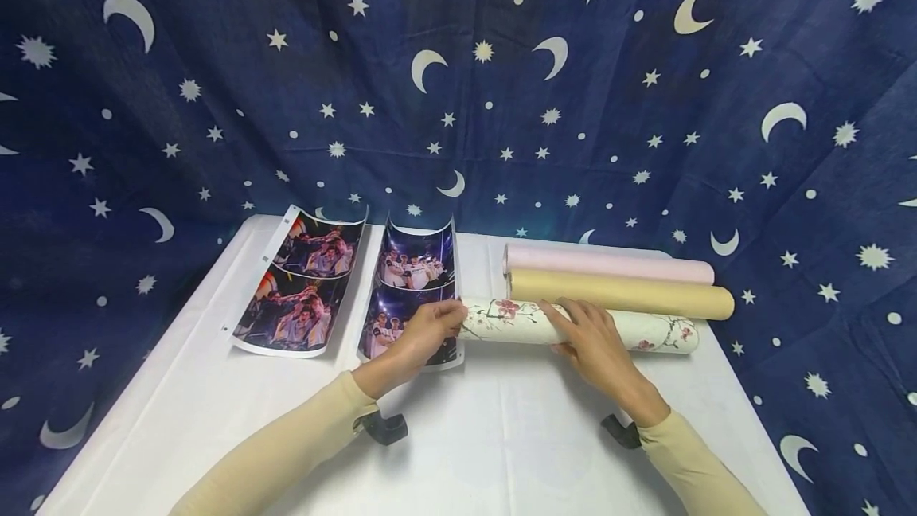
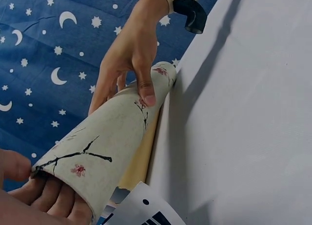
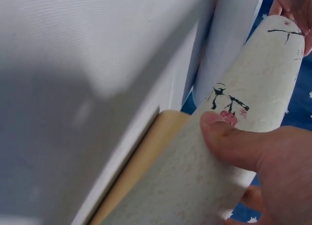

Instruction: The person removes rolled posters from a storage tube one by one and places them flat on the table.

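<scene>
A roll of off-white wallpaper (image 1: 512, 327) with dark branches and red blossoms lies crosswise between my hands. My left hand (image 1: 423, 334) pinches the rim of its left end. In the left wrist view the thumb (image 2: 14, 165) is outside the rim and the other fingers (image 2: 56, 198) reach into the hollow end. My right hand (image 1: 595, 345) grips the roll around its middle. In the right wrist view the right thumb (image 3: 222, 137) presses on the printed side, beside a red blossom. Right behind this roll lies a yellow roll (image 1: 623, 291), with a pink roll (image 1: 609, 263) beyond it.
Two curled photo sheets stand on the white table (image 1: 501, 452) to the left: the nearer sheet (image 1: 419, 257) lies partly behind my left hand, the other sheet (image 1: 308, 301) farther left. A dark blue cloth (image 1: 458, 118) with moons and stars hangs behind the table.
</scene>
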Tool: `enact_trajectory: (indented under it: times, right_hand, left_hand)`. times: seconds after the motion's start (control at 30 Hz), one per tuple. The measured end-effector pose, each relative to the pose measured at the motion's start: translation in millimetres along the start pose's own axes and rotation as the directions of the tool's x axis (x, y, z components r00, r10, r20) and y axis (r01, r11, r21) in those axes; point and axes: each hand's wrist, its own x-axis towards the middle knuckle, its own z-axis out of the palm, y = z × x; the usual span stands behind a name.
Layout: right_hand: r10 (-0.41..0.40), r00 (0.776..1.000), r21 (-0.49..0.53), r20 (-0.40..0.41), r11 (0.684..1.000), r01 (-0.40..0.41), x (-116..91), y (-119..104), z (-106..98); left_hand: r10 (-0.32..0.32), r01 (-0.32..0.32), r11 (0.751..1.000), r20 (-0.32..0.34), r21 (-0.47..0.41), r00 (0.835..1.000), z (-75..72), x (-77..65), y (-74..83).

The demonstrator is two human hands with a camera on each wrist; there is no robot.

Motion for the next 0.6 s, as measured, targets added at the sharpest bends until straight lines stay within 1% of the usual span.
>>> enact_trajectory:
  times: [0.07,0.2,0.3,0.37,0.53,0.6]
  right_hand:
    - [0.001,1.0,-0.004,0.0,1.0,-0.001,2.1,-0.1,1.3]
    - [0.025,0.999,0.002,0.032,1.0,-0.025,6.5,-0.8,1.3]
    - [0.047,0.996,0.04,0.072,0.998,-0.05,10.5,-2.7,1.8]
    - [0.053,0.995,0.069,0.089,0.996,-0.059,13.9,-4.8,3.2]
    - [0.046,0.993,0.124,0.105,0.99,-0.059,26.1,-11.6,5.0]
    - [0.04,0.992,0.133,0.122,0.989,-0.056,32.2,-12.8,4.6]
  left_hand:
    - [0.001,-0.001,1.0,0.011,0.004,1.0,0.2,1.2,0.2]
    - [0.01,-0.01,1.0,-0.001,0.001,1.0,1.3,3.6,1.0]
    - [0.012,-0.012,1.0,-0.008,-0.005,1.0,2.3,5.2,0.0]
    - [0.024,-0.024,1.0,0.002,-0.005,1.0,2.3,6.9,-1.4]
    - [0.058,-0.058,0.998,0.007,0.006,0.998,2.5,8.2,-0.1]
    - [0.064,-0.064,0.998,-0.004,0.01,0.998,2.8,8.4,1.2]
